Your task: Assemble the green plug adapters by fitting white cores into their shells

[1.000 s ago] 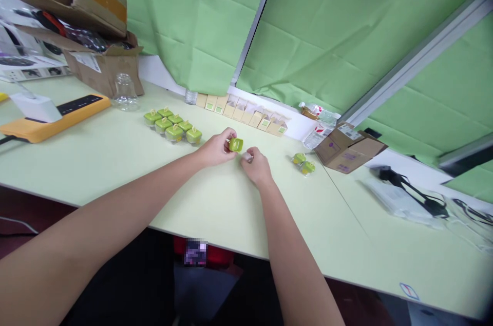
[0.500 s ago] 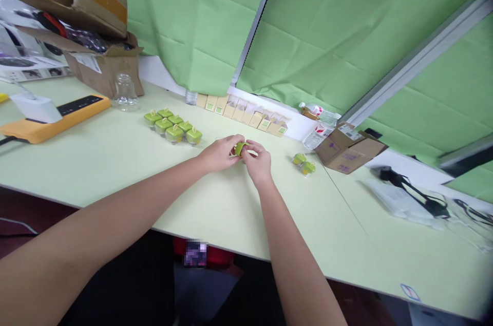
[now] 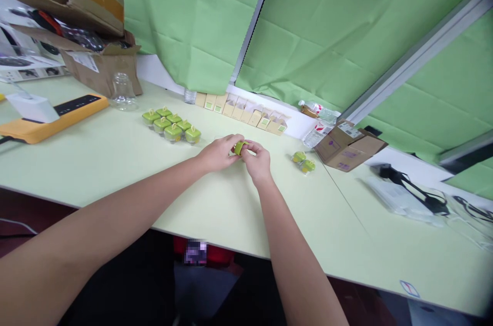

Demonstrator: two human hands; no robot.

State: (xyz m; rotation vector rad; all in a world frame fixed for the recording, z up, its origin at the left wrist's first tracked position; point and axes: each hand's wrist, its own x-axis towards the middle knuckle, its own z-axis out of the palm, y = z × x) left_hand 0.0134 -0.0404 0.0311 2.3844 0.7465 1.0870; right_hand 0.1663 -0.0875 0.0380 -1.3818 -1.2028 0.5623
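Left hand and right hand are together over the bench, both clamped on a small green part. Green-lidded containers sit left; two more containers right, near carton.

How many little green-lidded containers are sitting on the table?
9: seven green-lidded containers clustered left of the left hand, two more containers right of the right hand. Some may be hidden.

orange power strip, green blinds
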